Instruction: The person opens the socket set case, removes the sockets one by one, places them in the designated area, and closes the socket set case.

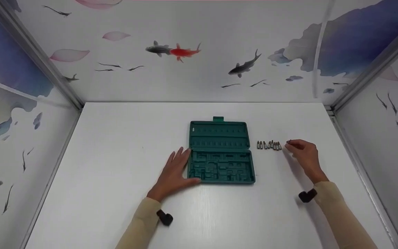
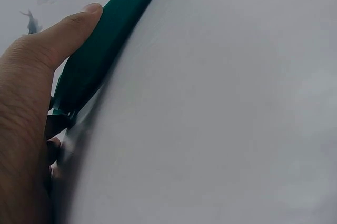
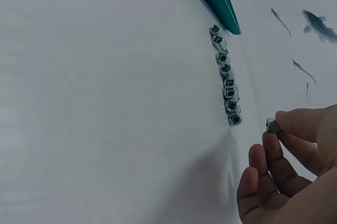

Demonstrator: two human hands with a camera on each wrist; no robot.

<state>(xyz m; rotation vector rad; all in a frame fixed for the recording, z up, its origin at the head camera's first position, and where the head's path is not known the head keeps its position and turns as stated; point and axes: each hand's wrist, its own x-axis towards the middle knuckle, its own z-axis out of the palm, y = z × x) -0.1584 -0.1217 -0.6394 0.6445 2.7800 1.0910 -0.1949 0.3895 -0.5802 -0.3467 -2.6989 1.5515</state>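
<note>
A green plastic tool case (image 1: 221, 151) lies spread flat on the white table, its molded recesses bare. My left hand (image 1: 174, 173) rests at the case's near left corner, fingers fairly straight along its left side and thumb on the front edge. The left wrist view shows that thumb against the green edge (image 2: 100, 50); the other fingers are mostly hidden. Between thumb and fingertips, my right hand (image 1: 304, 155) pinches a small silver socket (image 3: 271, 124). It hovers just right of a row of several similar sockets (image 3: 226, 69), standing beside the case.
The white table (image 1: 116, 148) is bounded by a back panel (image 1: 202, 79) and side panels printed with fish and petals. Metal rails (image 1: 358, 169) run along the table's sides. A small black camera sits on each wrist.
</note>
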